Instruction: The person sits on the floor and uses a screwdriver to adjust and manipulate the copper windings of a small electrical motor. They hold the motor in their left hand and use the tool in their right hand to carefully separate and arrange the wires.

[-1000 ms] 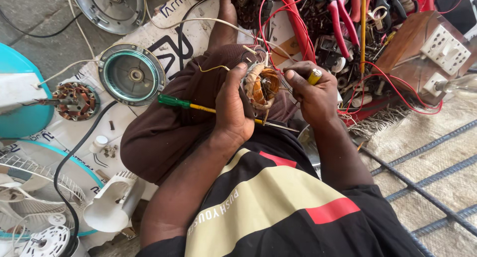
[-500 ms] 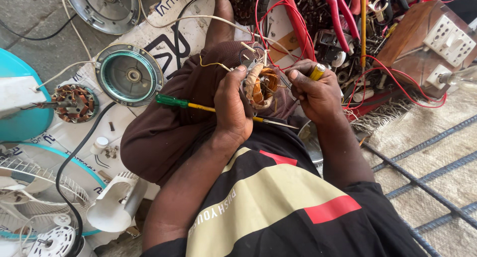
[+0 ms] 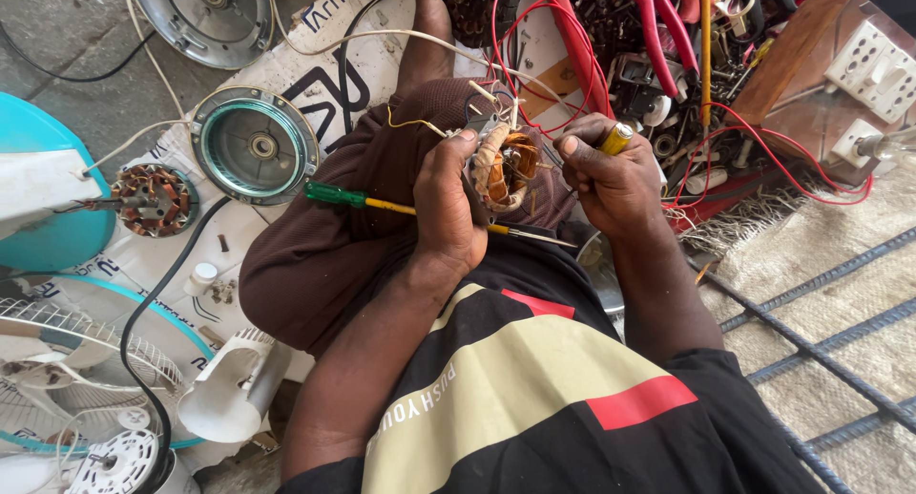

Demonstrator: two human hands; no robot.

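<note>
A copper-wound motor stator (image 3: pixel 504 167) sits over the person's knee, gripped by the left hand (image 3: pixel 448 208), fingers closed around it. The right hand (image 3: pixel 611 174) is clenched on a yellow-tipped tool (image 3: pixel 616 138) just beside it; a green-handled screwdriver (image 3: pixel 382 202) lies across the thigh

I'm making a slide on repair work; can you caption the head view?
Left hand holds a wound motor coil on the knee while right hand grips a yellow-tipped tool.

tangled red wires (image 3: pixel 572 36) and tools crowding ahead, fan housing (image 3: pixel 254 145) left, bare rug (image 3: pixel 811 255) right
</note>
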